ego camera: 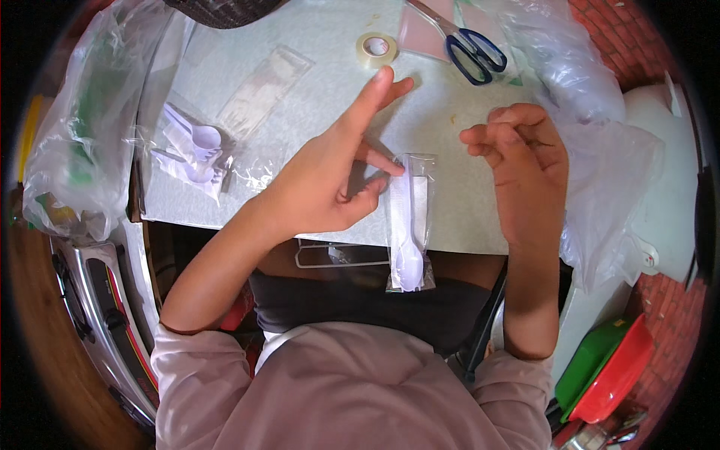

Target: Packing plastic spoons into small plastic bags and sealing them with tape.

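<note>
A clear plastic sleeve with a pale lilac plastic spork (pixel 410 264) and a folded white napkin (pixel 400 208) lies over the table's front edge, its spoon end sticking out past it. My left hand (pixel 332 180) is beside it, one fingertip at the sleeve's upper left side and the other fingers spread. My right hand (pixel 529 152) is raised to the right of the sleeve, fingers curled and thumb near the fingertips; whether it pinches anything thin cannot be told. Lilac plastic sporks (pixel 206 139) with white napkins lie at the left of the table, next to clear plastic wrapping.
A roll of clear tape (pixel 376 49) and blue-handled scissors (pixel 475 55) lie at the back. Flat clear sleeves (pixel 264 93) lie back left. Large plastic bags flank the table, left (pixel 84 129) and right (pixel 602 157). A dark woven object (pixel 225 8) is at the far edge.
</note>
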### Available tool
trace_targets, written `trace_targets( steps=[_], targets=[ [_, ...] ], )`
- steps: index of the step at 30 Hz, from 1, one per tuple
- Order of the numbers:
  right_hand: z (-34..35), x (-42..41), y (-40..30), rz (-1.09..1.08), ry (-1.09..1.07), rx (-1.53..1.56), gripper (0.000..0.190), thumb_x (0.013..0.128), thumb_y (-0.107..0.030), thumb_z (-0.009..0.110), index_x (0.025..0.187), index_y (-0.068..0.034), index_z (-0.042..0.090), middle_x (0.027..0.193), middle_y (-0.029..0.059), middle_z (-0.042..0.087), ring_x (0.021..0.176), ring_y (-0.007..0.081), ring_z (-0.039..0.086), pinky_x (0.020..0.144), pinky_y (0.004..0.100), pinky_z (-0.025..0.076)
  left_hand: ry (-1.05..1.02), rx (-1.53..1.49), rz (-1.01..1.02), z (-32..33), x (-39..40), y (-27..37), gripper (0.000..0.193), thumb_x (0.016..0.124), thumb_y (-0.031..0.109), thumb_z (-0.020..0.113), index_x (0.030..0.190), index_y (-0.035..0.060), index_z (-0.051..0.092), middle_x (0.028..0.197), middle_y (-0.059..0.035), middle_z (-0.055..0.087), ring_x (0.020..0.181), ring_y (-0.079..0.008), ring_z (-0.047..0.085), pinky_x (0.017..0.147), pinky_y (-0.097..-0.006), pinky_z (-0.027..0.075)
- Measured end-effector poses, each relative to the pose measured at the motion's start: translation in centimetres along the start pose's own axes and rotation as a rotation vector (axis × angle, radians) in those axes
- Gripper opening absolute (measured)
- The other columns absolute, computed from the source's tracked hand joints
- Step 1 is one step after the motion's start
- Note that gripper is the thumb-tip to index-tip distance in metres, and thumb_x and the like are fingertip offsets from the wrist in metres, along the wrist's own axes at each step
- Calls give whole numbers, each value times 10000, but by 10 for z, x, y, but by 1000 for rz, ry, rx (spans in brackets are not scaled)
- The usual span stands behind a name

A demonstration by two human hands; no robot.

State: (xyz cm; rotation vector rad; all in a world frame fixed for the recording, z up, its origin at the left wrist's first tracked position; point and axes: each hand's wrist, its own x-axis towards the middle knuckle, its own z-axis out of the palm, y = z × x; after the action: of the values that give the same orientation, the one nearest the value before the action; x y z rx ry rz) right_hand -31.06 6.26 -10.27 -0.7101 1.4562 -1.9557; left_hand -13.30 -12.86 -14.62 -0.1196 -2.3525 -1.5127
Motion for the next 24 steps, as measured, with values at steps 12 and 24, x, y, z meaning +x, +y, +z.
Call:
trace_targets(
  steps=[12,24],
  targets=[
    [9,0,38,151,-403,312,97,1058,-79,668,1122,-18,629,1091,85,700,1152,294,737,1086,482,541,-40,-54,-12,-1,-1,-2,1183,780,-171,530,1761,183,-30,1700,-249,391,1011,-240,777,797,-297,576],
    [-12,-10,44,188,-451,245,120,1040,-68,698,1119,10,656,1085,105,711,1123,272,739,1061,448,559,-44,-153,-76,-4,1,1,1129,755,-184,516,1755,161,122,1664,-210,452,984,-206,751,845,-321,573]
  ],
)
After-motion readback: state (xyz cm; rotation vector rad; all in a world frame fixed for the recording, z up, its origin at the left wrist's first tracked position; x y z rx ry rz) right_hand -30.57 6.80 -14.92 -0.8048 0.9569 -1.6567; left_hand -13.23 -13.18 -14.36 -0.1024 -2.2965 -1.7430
